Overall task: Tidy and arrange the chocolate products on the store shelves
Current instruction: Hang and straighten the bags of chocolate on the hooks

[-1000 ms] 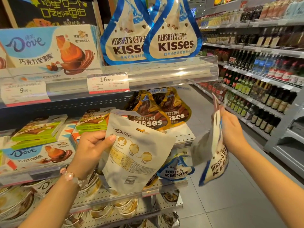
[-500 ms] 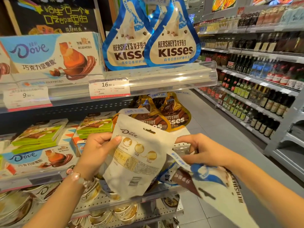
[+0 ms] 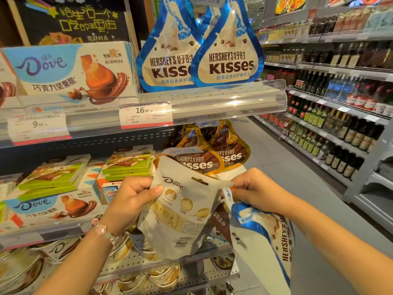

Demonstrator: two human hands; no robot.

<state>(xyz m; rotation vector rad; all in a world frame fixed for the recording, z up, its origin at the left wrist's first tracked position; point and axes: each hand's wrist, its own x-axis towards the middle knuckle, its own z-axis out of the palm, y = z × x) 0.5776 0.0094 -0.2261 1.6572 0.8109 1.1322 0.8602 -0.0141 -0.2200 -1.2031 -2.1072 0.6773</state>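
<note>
Left hand (image 3: 136,201) pinches the white Dove pouch (image 3: 180,211) at its upper edge, back panel toward the camera, in front of the middle shelf (image 3: 63,231). Right hand (image 3: 255,190) grips the blue Kisses bag (image 3: 265,237) by its top, hanging clear, probably awaiting its row above.

blue Kisses bags, top shelf (image 3: 228,60): 2 in front, maybe more behind, can't tell
gold/brown Kisses bags (image 3: 230,150): 2 visible
Dove pouch, white (image 3: 180,211): 1
blue Kisses bag off the shelf (image 3: 270,237): 1
hands: 2, left (image 3: 131,201) + right (image 3: 253,188)
price tags (image 3: 145,113): 2 readable, 16.80 & 9.50
big Dove boxes (image 3: 70,69): 1 up top, 1 lower
green boxes (image 3: 127,165): 2 stacks, exact no. unclear
bottles across the aisle (image 3: 340,133): way too many to count
</note>
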